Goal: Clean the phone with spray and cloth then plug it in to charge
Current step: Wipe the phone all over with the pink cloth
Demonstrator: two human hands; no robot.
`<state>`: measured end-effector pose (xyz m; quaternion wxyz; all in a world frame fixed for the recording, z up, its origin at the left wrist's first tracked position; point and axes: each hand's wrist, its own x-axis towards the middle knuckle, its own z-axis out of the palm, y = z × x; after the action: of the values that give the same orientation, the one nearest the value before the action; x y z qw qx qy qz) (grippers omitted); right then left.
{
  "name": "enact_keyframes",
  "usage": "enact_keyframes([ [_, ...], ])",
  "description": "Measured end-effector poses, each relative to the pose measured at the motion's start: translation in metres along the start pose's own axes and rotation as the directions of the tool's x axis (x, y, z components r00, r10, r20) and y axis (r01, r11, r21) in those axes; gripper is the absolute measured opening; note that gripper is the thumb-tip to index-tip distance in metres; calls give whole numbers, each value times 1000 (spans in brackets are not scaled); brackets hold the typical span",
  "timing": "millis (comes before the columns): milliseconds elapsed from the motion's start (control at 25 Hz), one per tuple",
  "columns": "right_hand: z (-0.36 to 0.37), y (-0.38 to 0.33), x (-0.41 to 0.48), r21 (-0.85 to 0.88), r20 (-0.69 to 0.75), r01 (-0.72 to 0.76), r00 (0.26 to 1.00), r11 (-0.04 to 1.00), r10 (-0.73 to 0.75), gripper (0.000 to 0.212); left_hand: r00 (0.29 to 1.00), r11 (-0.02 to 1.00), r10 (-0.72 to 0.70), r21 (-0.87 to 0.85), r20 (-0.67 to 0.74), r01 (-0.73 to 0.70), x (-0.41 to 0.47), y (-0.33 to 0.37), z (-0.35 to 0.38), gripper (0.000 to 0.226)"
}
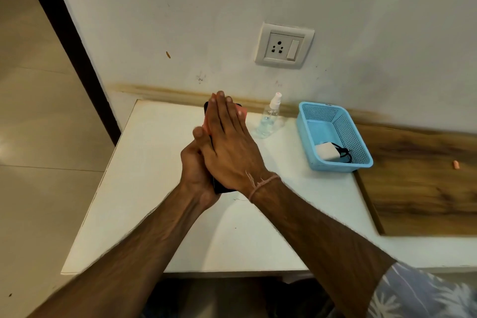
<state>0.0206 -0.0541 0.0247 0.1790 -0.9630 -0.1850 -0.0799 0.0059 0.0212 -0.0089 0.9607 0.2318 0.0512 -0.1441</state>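
Above the white table, my left hand (197,162) grips a black phone (220,188) from below; only its top and bottom ends show. My right hand (229,142) lies flat on the phone with fingers straight, pressing a pink cloth (242,112) against it; the cloth peeks out at the fingers' right edge. A clear spray bottle (269,117) with a white nozzle stands upright to the right, near the wall. A white charger (327,151) with a black cable (343,153) lies in a blue basket.
The blue mesh basket (309,121) sits at the table's back right. A wall socket with a switch (284,45) is above the table (154,201). A wooden board (418,183) lies to the right, with a small orange piece (456,165) on it.
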Motion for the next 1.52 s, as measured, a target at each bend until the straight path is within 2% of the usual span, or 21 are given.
enact_keyframes([
  [120, -1, -2, 2, 12, -16, -20, 1000, 1000, 20, 68, 1000, 1000, -20, 18, -1, 20, 0, -2, -2, 49],
  [240, 2, -3, -24, -30, -21, 21, 1000, 999, -22, 67, 999, 999, -35, 36, -15, 35, 4, -2, -6, 57],
  [400, 9, -8, -79, 14, 46, 56, 997, 998, -57, 73, 978, 977, -204, 53, -50, 207, 8, 9, -2, 79],
  [520, 15, -6, -110, -14, 95, 67, 993, 998, -65, 73, 973, 974, -224, 23, -47, 225, 5, 10, -2, 74],
  [640, 12, 3, -103, -57, 86, 96, 992, 994, -91, 72, 975, 976, -212, 27, -69, 215, 5, 10, 0, 71],
  [840, 1, 18, -36, -76, 10, -27, 1000, 997, 28, 73, 985, 984, -123, 113, -122, 137, 6, 6, -3, 57],
  [1000, 0, 19, -18, -103, -23, -64, 998, 993, 62, 73, 985, 982, -131, 124, -109, 144, 6, 4, -4, 54],
  [1160, 5, 11, -57, -106, 43, 65, 997, 992, -61, 70, 979, 980, -172, 86, -106, 182, 7, 7, -3, 62],
  [1360, 8, 11, -106, -144, 130, 204, 974, 968, -186, 71, 960, 958, -280, 55, -15, 281, 5, 11, 3, 74],
  [1520, -4, 18, -69, -131, 75, 166, 985, 977, -157, 69, 963, 959, -266, 89, -33, 268, 5, 7, -1, 77],
])
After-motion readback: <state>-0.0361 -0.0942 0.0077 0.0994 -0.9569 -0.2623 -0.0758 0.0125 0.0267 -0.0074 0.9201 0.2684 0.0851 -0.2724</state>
